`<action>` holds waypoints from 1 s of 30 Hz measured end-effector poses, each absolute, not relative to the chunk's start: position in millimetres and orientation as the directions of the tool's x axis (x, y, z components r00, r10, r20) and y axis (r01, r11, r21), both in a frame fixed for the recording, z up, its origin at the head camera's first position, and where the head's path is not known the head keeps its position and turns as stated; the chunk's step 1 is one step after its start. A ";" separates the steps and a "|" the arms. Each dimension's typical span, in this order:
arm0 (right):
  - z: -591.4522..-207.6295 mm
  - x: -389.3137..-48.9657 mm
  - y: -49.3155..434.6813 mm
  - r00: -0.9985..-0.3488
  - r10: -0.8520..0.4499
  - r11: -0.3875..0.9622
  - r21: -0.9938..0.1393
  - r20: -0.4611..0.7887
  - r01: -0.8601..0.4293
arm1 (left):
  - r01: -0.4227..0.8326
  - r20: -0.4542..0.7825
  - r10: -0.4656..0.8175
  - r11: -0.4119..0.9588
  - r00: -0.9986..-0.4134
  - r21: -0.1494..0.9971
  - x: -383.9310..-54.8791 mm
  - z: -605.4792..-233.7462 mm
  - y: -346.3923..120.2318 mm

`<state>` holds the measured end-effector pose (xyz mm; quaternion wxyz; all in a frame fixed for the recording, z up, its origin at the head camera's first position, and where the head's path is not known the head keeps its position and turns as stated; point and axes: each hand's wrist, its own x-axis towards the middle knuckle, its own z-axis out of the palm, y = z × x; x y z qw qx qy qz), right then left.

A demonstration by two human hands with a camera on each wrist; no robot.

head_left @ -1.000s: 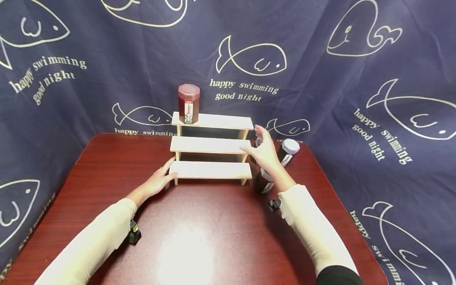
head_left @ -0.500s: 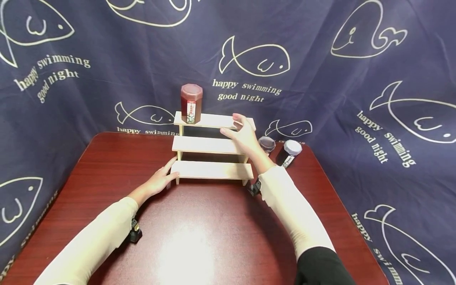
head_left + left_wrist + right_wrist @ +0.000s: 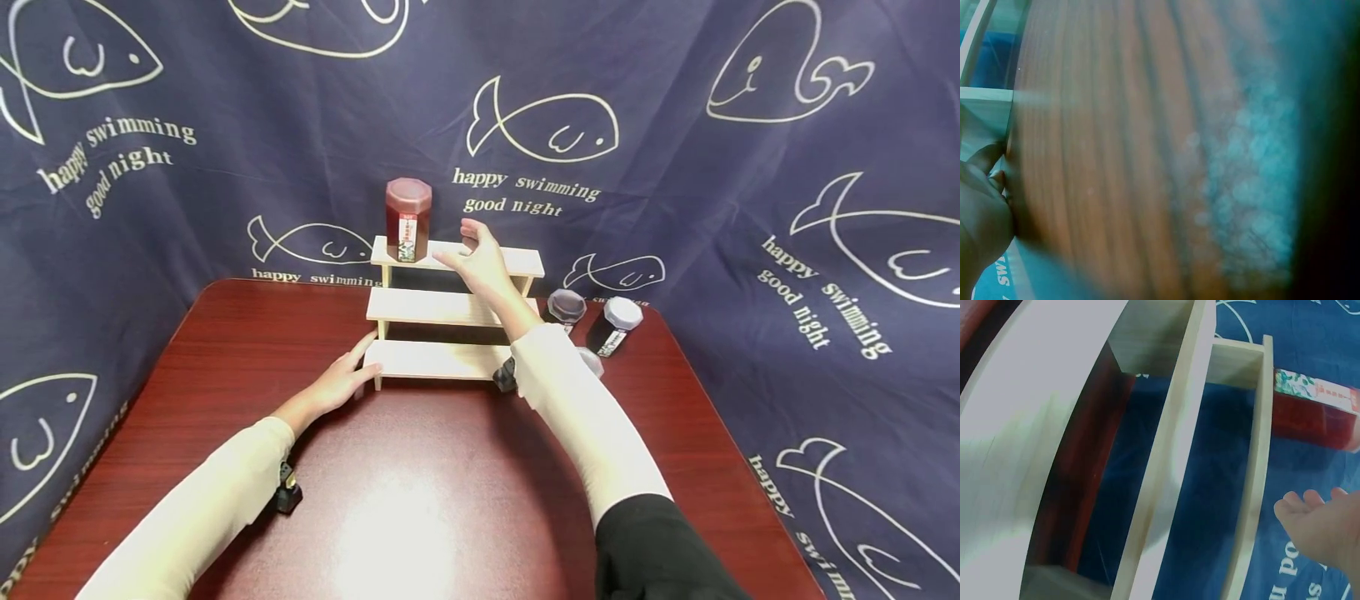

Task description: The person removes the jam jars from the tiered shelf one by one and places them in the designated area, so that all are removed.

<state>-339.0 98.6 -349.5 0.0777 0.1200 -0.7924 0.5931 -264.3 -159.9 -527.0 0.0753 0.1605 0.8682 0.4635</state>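
A three-tier wooden display shelf (image 3: 442,307) stands at the back of the table. On the left end of its top tier sits a jar (image 3: 408,221) with a pinkish eight-sided lid and dark red contents, upright; the same red jar (image 3: 1313,415) lies sideways across the right wrist view. My left hand (image 3: 333,386) holds the left end of the lowest tier, thumb over the board and the other fingers along its side. In front of the top tier, my right hand (image 3: 483,262) is raised, its thumb apart from the relaxed fingers. Nothing is in it, and a gap separates it from the jar.
Right of the shelf stand a dark jar (image 3: 566,308) with a grey lid and another jar (image 3: 617,325) with a pale lid. My right sleeve mostly hides a third jar (image 3: 591,361). A blue fish-print curtain (image 3: 675,183) hangs behind the red-brown table (image 3: 247,333).
My right hand has moved left and up from beside the shelf's right end, past the middle tier, to the top tier near the red jar. My left hand stays put.
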 end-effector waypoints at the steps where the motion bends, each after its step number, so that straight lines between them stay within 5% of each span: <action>1: -349.1 -340.3 95.0 -0.960 -0.100 0.270 -0.921 0.263 -0.281 | 0.210 0.020 0.345 0.523 -0.938 0.826 -264.2 -527.3 -160.1; 30: -354.1 -374.6 22.1 -0.944 0.025 0.444 -0.850 0.329 -0.284 | 0.212 0.031 0.330 0.530 -0.943 0.821 -263.9 -527.2 -160.4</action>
